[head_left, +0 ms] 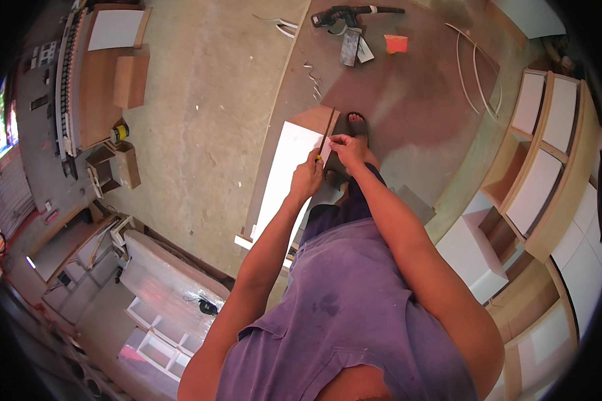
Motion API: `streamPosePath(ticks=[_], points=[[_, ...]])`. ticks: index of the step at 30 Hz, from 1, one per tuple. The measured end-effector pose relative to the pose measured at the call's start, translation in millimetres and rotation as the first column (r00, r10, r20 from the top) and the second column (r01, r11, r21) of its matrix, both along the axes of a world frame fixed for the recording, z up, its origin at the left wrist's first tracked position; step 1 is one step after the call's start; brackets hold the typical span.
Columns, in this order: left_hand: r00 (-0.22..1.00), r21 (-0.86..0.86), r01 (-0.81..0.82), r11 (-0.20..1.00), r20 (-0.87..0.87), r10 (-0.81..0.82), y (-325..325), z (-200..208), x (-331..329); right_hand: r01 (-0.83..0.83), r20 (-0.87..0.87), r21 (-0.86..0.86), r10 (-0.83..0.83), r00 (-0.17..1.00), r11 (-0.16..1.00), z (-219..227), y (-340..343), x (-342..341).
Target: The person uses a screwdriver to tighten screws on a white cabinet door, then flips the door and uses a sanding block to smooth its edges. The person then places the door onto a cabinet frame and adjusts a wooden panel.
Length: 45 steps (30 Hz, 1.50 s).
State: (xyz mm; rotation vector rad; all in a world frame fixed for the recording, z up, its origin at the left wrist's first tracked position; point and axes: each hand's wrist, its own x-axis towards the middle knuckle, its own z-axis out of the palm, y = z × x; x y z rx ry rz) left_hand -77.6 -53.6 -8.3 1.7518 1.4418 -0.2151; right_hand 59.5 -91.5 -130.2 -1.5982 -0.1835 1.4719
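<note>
White panel: before the person. Left hand: fingers clamped on slim dark tool, yellow-ended. Right hand: fingers together at panel edge; contents unclear. Step, seemingly: edge work; next calls for steady alignment.

We wear a faded greyish-purple shirt, soft and creased, with a darker patch on its front. A loose short sleeve ends in a folded edge on the left, and the neckline curves at the near end. Our trousers are dark navy. A dark open-toed sandal covers our far foot; the near one, partly hidden, seems to match. Our left hand and right hand are bare.
</note>
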Motion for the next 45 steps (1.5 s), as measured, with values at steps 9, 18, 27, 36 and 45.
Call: streamPosePath(ticks=[9,18,27,36,45], points=[[1.0,0.012,-0.006,1.0,-0.027,0.006,3,17,15,0.019,-0.296,-0.198,-0.078,0.952,0.98,33,20,22],[0.991,-0.022,0.057,0.998,-0.117,-0.059,2,17,13,-0.014,-0.366,-0.186,-0.056,0.929,0.982,20,17,22],[0.998,-0.007,0.012,1.0,-0.068,-0.013,3,19,18,-0.05,-0.368,-0.199,-0.027,0.929,0.979,30,22,28],[0.999,-0.003,-0.002,1.0,-0.045,0.002,-3,13,16,-0.114,-0.299,-0.16,0.062,0.952,0.981,22,22,28],[0.982,-0.124,-0.037,0.992,-0.186,0.013,3,16,27,-0.162,-0.165,-0.126,0.141,0.976,0.979,17,25,23]])
